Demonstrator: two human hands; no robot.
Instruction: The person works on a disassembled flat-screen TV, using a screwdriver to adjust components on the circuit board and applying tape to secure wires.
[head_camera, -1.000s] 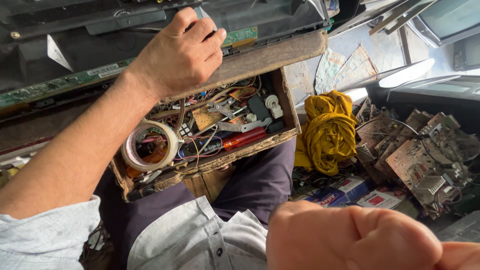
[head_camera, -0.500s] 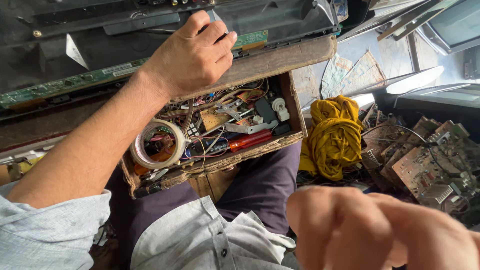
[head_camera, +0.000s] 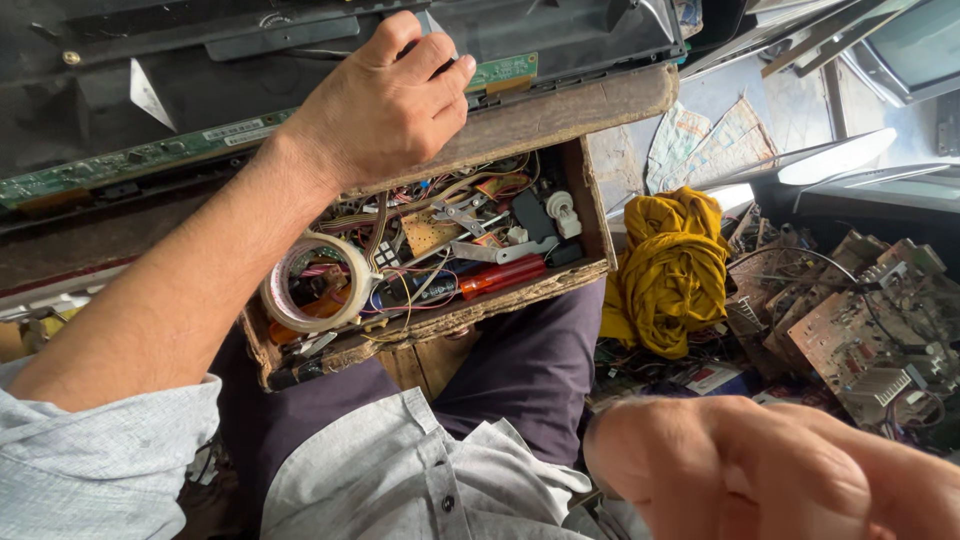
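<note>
My left hand (head_camera: 385, 105) lies on the lower edge of a black device panel (head_camera: 560, 30), fingers curled over it, just above a green circuit strip (head_camera: 150, 155). Below the hand an open wooden box (head_camera: 600, 100) rests on my lap. It holds a roll of tape (head_camera: 315, 285), a red-handled screwdriver (head_camera: 500, 275), wires and small parts. My right hand (head_camera: 770, 475) is blurred and very close to the camera at the bottom right. Its fingers are curled in, and nothing shows in it.
A bunched yellow cloth (head_camera: 670, 270) lies right of the box. Bare circuit boards (head_camera: 850, 330) and cables pile up at the right. Screen casings (head_camera: 910, 50) lean at the top right. My grey shirt and dark trousers fill the bottom centre.
The view has drifted, so the box and my left hand sit a little further right. The left hand keeps its place on the panel. My right hand has shifted slightly right.
</note>
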